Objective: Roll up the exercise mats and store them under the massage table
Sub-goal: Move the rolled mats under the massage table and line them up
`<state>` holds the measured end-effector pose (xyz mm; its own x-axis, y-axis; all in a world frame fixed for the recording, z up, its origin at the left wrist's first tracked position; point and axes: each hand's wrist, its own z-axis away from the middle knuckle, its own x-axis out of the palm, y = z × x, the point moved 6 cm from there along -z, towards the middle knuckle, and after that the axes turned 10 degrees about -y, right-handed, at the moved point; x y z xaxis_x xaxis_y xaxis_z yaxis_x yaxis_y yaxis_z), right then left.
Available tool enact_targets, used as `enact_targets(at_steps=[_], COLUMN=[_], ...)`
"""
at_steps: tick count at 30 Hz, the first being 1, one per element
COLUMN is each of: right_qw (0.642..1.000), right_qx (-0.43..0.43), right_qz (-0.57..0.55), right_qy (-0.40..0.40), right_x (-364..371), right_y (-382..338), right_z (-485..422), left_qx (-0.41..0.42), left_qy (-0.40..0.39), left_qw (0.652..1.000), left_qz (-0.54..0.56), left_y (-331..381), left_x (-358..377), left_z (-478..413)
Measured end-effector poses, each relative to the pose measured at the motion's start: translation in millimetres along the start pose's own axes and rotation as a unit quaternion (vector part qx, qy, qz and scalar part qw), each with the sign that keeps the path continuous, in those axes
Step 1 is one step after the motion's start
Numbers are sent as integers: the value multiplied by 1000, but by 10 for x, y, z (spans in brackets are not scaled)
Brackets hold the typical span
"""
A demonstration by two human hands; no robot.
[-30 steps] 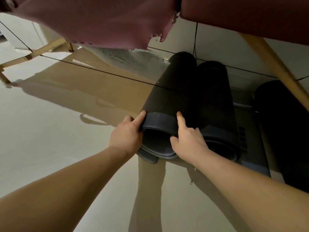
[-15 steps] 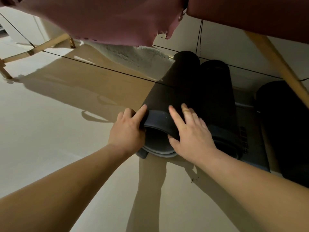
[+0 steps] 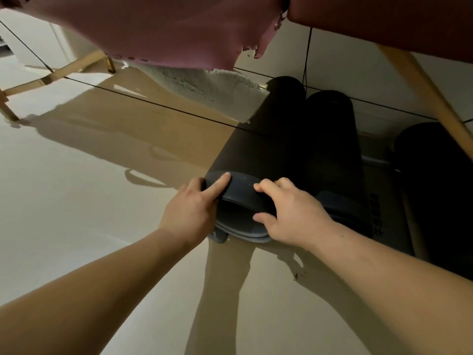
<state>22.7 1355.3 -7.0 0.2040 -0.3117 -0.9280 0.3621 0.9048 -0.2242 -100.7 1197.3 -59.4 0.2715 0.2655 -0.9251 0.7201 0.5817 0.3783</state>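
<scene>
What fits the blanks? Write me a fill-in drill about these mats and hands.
The left hand and right hand grip the near end of a rolled ____.
Beside the held mat, on its ____, lies a second rolled mat.
Both lie on the floor ____ the massage table.
Missing: mat; right; under.

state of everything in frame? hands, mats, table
massage table: standing over the mats.
near mat: rolled, on floor, far end under table.
second mat: rolled, alongside near mat.
third mat: rolled, further right, in shadow.
left hand: grips near mat's end.
right hand: pinches its rim, thumb inside.
</scene>
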Motion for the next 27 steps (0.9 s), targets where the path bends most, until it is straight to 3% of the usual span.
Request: enact_targets(at_steps=[9, 14, 21, 24, 27], right_qw=[983, 986, 980, 985, 990], right_qx=[53, 102, 148, 135, 119], right_qz=[165, 105, 94, 80, 66], right_qy=[-61, -79, -99, -74, -39], right_x=[49, 118, 231, 170, 57], right_y=[120, 361, 445, 430, 415], right_z=[-20, -120, -296, -246, -168], left_qx=[-3, -24, -42, -8, 9], left_qy=[-85, -96, -173, -159, -97], left_qw=[988, 993, 979, 984, 995], left_qz=[-127, -59, -99, -75, -27], left_y=[417, 477, 551, 505, 439], left_x=[204, 182, 317, 252, 56], left_z=[-27, -304, -436, -370, -303])
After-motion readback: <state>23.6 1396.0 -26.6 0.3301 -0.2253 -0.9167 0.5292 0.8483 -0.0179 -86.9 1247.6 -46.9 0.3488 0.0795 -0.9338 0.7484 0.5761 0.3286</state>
